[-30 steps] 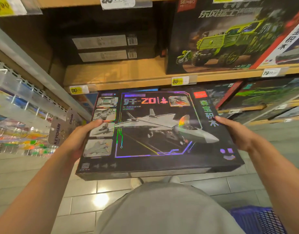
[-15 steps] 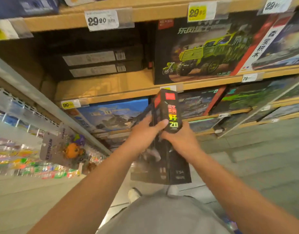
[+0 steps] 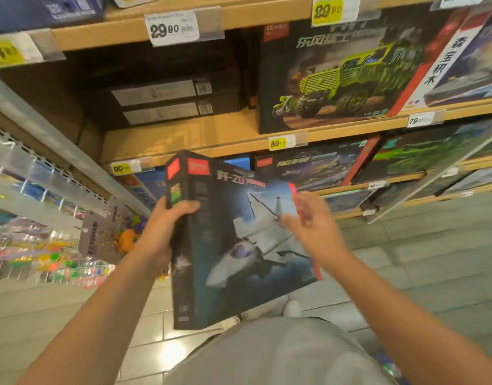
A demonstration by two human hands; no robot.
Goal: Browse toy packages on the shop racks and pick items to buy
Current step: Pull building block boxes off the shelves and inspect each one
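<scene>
A dark toy box [image 3: 233, 245] with a white fighter jet printed on its face stands on end in front of me, its narrow side turned to the left. My left hand [image 3: 167, 229] grips that narrow side near the top, fingers curled round the edge. Motion-blurred, my right hand [image 3: 311, 226] is at the box's right edge, fingers spread and loose; whether it touches the box is unclear.
Wooden shelves [image 3: 183, 134] ahead carry more boxed kits, among them a green truck box [image 3: 339, 76] and flat black boxes [image 3: 161, 101]. Yellow and white price tags [image 3: 171, 27] line the shelf edges. Hanging toy packs [image 3: 44, 245] fill the left rack. Grey floor tiles lie below.
The box went from lying flat between both hands to standing on end, then turned so its jet face shows. My right hand came off its edge and opened.
</scene>
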